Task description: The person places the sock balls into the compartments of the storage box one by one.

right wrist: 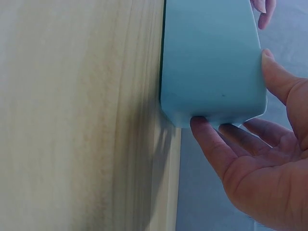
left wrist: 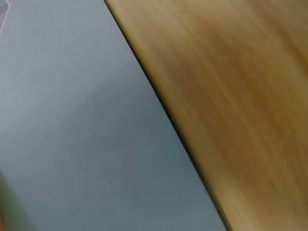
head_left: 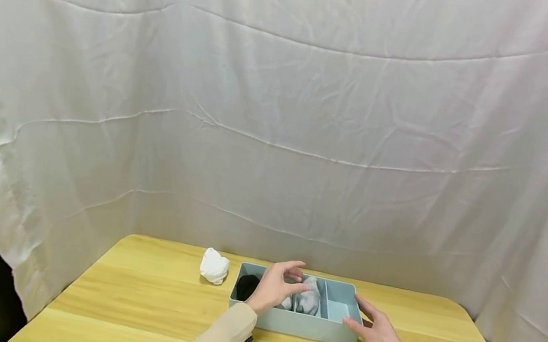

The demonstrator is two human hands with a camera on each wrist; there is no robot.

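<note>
Organizer box (head_left: 298, 324): smooth matt plastic, pale blue. Counter (head_left: 134, 304): wood-grain, light satin sheen. Bundles inside the box (head_left: 308, 301), under the left grip: soft knit cloth. White wad (head_left: 214, 265) beyond it: cloth. Backdrop (head_left: 284, 107): creased matt fabric.

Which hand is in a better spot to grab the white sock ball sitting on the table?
The left hand, probably. It hovers over the tray's left compartments, on the side nearest the white sock ball. The right hand rests against the tray's far right end, steadying it.
</note>
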